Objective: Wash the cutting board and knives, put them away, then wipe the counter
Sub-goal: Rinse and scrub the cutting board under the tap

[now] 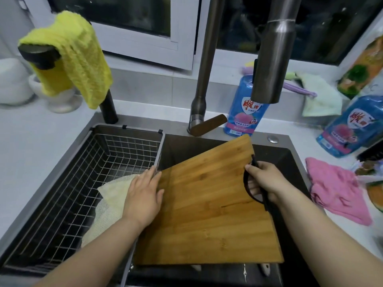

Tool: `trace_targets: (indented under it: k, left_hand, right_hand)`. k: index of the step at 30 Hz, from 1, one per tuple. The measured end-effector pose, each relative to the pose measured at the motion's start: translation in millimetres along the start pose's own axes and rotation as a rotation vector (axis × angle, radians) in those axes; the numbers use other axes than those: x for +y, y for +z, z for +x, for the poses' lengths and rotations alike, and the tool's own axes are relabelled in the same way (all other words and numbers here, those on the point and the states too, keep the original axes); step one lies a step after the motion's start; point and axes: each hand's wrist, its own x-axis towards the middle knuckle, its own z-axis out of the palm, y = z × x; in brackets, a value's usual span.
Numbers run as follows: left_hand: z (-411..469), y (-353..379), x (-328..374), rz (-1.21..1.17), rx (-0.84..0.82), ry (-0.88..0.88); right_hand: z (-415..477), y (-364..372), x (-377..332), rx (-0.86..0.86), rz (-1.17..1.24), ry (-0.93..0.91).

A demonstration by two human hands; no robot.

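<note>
Now the cutting board (207, 214) tilts over the sink (290, 162), right hand (263, 179) gripping its black handle (249, 193), left hand (143, 195) seemingly flat against its edge; holding it angled beneath the faucet (269, 69) should rinse it well.

Amber-brown cutting board (207, 204); yellow cloth (80, 59); pink cloth (335, 189); blue bottles (244, 106).

cutting board (209, 204) over sink (290, 160), wire basket (83, 183) left, faucet (269, 59) behind
</note>
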Motion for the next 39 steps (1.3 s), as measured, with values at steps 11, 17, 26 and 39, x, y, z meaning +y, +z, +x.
trace_targets:
  k: [11, 17, 26, 39]
  left_hand:
    - [0.7, 1.2, -0.9, -0.055, 0.011, -0.04]
    - [1.6, 0.2, 1.7, -0.061, 0.007, -0.045]
    - [3.3, 2.5, 1.7, -0.033, -0.012, -0.07]
    - [3.6, 7.0, -2.9, -0.01, 0.003, -0.071]
  right_hand:
    - [42.5, 5.0, 45.5, -0.123, 0.09, 0.045]
    - [70.9, -10.2, 93.6, -0.202, 0.186, 0.23]
    - [92.8, 1.0, 134.0, 0.007, -0.454, 0.264]
    - [118.9, -1.1, 152.0, 0.141, -0.635, 0.348]
